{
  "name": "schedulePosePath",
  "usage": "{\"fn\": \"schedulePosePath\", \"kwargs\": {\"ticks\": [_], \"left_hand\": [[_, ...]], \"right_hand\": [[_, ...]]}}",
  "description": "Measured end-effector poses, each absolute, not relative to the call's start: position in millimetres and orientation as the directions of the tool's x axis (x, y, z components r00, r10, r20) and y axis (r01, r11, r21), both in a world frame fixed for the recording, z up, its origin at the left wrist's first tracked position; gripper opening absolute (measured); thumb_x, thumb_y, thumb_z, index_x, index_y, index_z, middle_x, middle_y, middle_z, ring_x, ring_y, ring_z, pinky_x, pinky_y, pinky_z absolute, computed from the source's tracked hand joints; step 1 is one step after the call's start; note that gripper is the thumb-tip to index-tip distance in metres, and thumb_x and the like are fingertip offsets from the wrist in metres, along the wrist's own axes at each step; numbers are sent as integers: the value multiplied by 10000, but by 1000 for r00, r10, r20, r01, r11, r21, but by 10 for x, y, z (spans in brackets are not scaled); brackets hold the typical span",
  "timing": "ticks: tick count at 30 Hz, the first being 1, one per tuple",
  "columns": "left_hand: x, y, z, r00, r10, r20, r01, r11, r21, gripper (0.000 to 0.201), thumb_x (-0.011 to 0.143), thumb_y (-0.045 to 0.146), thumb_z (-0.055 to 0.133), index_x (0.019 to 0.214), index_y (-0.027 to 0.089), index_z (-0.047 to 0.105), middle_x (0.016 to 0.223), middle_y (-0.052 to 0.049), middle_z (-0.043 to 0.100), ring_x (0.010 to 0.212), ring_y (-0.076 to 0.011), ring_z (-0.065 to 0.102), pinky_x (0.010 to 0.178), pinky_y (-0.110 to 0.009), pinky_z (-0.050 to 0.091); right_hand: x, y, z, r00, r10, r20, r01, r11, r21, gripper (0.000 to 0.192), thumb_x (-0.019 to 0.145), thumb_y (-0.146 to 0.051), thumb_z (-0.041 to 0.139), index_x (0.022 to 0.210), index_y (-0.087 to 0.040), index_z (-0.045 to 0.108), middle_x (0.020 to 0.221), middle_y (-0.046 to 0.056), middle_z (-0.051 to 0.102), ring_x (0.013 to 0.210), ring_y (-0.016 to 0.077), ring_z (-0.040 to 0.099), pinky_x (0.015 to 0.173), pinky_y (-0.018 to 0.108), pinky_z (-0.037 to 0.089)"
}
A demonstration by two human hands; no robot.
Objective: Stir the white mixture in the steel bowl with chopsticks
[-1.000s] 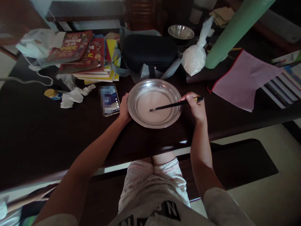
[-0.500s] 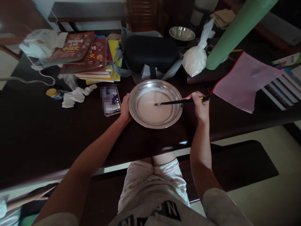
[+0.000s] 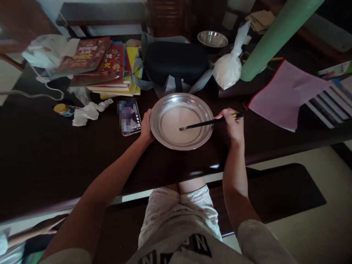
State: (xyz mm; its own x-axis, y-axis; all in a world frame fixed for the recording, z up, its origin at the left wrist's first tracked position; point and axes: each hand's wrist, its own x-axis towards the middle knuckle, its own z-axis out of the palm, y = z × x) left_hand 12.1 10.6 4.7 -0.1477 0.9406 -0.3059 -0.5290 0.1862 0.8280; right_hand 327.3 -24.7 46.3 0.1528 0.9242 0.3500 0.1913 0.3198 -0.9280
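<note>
Bench [image 3: 68, 165] dark, glossy; pale floor [image 3: 324, 176] 4 o'clock. Blk case [image 3: 176, 58] 12, phone [image 3: 136, 121] 9, books [image 3: 92, 55] 10 from metal bowl [image 3: 181, 147], bench's near side; L hand [image 3: 147, 127] clasping rim at 9, R hand [image 3: 233, 124] pinching brush [image 3: 205, 124], 3.

Books [image 3: 95, 60] beside black case [image 3: 176, 60]

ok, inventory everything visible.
table: one, dark, centre
basin: one, silver, centre
liquid: one, whitish, in basin
chopsticks: seemingly two, black, in basin
phone: one, dark, left
tissue: count unclear, white, left
jar: one, yellow lid, left
book stack: one, mostly red, left
plastic bag: one, whitish, left
case: one, black, behind basin
bowl: one, silver, back
powder bag: one, white, back
tube: one, green, right
pouch: one, pink, right
books: several, pale, right
bench: one, dark, below
other person's hand: one, bare, lower left
left grip: one, bare, basin rim
right grip: one, bare, on chopsticks
</note>
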Motion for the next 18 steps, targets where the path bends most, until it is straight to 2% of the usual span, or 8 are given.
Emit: {"fn": "schedulePosePath", "kwargs": {"ticks": [3, 8, 11, 14, 18], "left_hand": [[138, 108, 47, -203, 923, -328, -522, 181, 833, 320, 898, 539, 773, 796, 262, 650, 742, 3, 726, 918, -234, 769, 896, -350, 624], [152, 104, 48, -198, 922, -333, -523, 188, 831, 333, 875, 558, 776, 796, 263, 641, 750, -1, 722, 929, -241, 766, 895, -362, 627], [158, 101, 57, -187, 922, -340, -535, 194, 822, 321, 883, 558, 767, 816, 262, 660, 765, -4, 737, 944, -244, 774, 908, -368, 631], [163, 102, 62, -186, 919, -347, -553, 194, 810, 312, 900, 551, 758, 823, 261, 671, 749, -11, 743, 963, -258, 785, 908, -369, 639], [155, 105, 51, -207, 916, -345, -554, 181, 813, 297, 908, 524, 757, 799, 265, 660, 749, -11, 744, 973, -259, 788, 916, -364, 645]], "right_hand": [[3252, -250, 479, 69, 937, 342, 216, 321, -922, 559, 860, -792, 762, 658, -272, 724, 655, -2, 749, 721, 220, 778, 795, 396, 638], [3251, -248, 491, 201, 912, 358, 247, 306, -919, 590, 883, -820, 707, 663, -272, 711, 588, -18, 695, 622, 191, 718, 704, 361, 611], [3236, -256, 493, 122, 940, 319, 232, 285, -930, 597, 870, -828, 714, 654, -272, 698, 544, -23, 661, 585, 189, 697, 661, 352, 598], [3241, -257, 483, 87, 937, 339, 237, 311, -920, 576, 853, -811, 751, 663, -269, 712, 608, -15, 707, 652, 192, 718, 687, 350, 597], [3302, -253, 446, 211, 890, 405, 253, 351, -902, 532, 928, -746, 721, 678, -278, 745, 659, -18, 720, 682, 179, 701, 770, 362, 597]]}}
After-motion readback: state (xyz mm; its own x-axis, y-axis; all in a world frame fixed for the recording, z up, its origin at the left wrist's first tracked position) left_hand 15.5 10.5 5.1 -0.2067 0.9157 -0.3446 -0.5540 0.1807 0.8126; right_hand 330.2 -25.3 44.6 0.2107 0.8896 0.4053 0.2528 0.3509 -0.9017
